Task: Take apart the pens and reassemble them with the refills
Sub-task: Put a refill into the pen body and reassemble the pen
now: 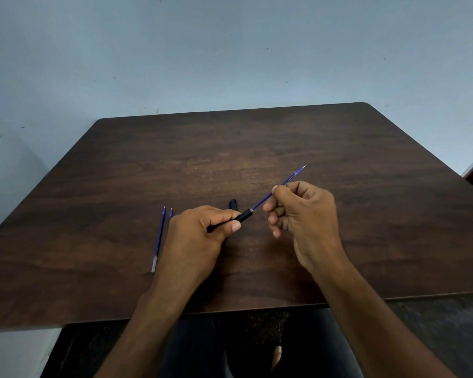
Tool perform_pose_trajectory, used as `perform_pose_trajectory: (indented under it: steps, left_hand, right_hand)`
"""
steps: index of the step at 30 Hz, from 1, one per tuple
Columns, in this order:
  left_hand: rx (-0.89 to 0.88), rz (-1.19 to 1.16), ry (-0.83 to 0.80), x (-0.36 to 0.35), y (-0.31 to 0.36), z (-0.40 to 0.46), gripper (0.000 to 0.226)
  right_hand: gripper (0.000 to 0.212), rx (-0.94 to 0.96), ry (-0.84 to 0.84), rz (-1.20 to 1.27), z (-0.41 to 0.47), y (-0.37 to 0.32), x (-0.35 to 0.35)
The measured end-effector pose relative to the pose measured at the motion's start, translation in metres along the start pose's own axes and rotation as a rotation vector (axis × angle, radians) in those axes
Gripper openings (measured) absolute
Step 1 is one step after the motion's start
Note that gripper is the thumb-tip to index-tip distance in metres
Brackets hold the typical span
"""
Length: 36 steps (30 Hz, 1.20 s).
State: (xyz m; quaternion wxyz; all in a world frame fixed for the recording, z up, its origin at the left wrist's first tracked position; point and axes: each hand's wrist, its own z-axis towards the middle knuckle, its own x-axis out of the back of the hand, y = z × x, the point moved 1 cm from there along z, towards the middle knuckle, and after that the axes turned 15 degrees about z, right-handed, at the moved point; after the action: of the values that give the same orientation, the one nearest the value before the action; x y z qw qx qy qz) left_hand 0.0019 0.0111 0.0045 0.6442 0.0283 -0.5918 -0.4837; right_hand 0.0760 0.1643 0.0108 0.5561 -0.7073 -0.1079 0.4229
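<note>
left hand (200, 236) grips black pen barrel (242, 216) steady, right hand (298, 208) pinches blue refill (281, 185) lined with barrel mouth; two spare refills (159, 238) left on bench (366, 214)

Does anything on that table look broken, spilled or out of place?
Nothing stands out. Two loose blue refills lie on the table, and a small black pen part lies behind the hands, as expected mid-disassembly.
</note>
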Motion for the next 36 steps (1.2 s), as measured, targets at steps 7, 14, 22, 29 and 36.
perform_pose_trajectory:
  steps: [7, 14, 22, 29, 36]
  left_hand:
    - [0.001, 0.006, 0.001, 0.002, 0.002, 0.000, 0.023]
    - [-0.005, 0.023, -0.003, 0.001, 0.001, 0.001, 0.022]
    - [-0.008, -0.002, 0.025, 0.002, -0.004, 0.001, 0.024]
    - [0.002, 0.008, 0.027, 0.005, -0.005, -0.001, 0.022]
    - [0.005, 0.121, 0.082, 0.014, -0.010, -0.001, 0.019]
  right_hand:
    - [0.018, -0.022, -0.073, -0.076, -0.004, 0.011, 0.003]
    - [0.019, -0.034, -0.104, -0.095, -0.005, 0.016, 0.003]
    - [0.011, 0.018, -0.020, 0.108, -0.009, 0.007, 0.010]
    - [0.010, 0.093, -0.018, 0.136, -0.008, 0.006, 0.011]
    - [0.010, 0.131, -0.068, 0.030, -0.010, 0.012, -0.002]
